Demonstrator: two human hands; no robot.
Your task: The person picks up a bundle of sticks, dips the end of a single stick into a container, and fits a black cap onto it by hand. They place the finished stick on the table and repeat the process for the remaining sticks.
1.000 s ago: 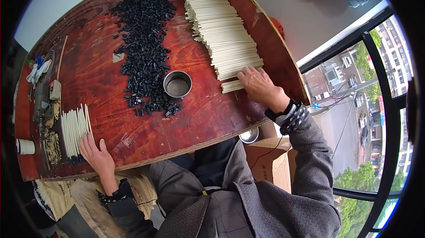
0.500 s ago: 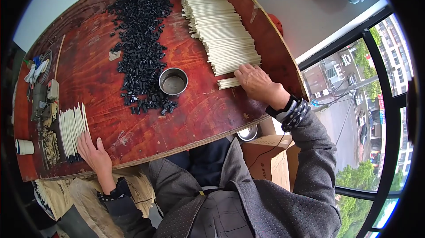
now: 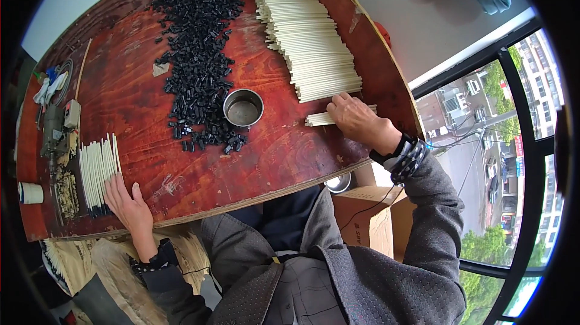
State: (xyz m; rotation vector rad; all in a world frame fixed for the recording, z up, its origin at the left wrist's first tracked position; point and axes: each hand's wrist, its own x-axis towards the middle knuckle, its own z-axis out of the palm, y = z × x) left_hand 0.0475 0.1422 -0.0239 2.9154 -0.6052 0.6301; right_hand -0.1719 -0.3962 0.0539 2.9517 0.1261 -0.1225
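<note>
Near the right end of the table, my right hand (image 3: pixel 357 121) has its fingers curled over a small bundle of white sticks (image 3: pixel 320 119). The bundle lies a little nearer to me than the large pile of white sticks (image 3: pixel 314 41), with a narrow gap between. My left hand (image 3: pixel 130 207) rests flat at the front left edge, fingers stretched out, against the side of a row of white sticks (image 3: pixel 99 168). Those sticks have black pieces on their near ends. A heap of small black plastic pieces (image 3: pixel 202 53) spreads down the middle of the table.
A round metal bowl (image 3: pixel 243 108) stands at the heap's right edge. On the left are a small machine (image 3: pixel 54 135), a switch box (image 3: pixel 72 113) and a white roll (image 3: pixel 31 193). Raised boards edge the red wooden table (image 3: pixel 272 150). A cardboard box (image 3: pixel 365 213) stands below its front edge.
My right hand has drawn the small bundle slightly toward me, widening the gap to the pile. My left hand stays beside its row. The whole view has shifted a little.
</note>
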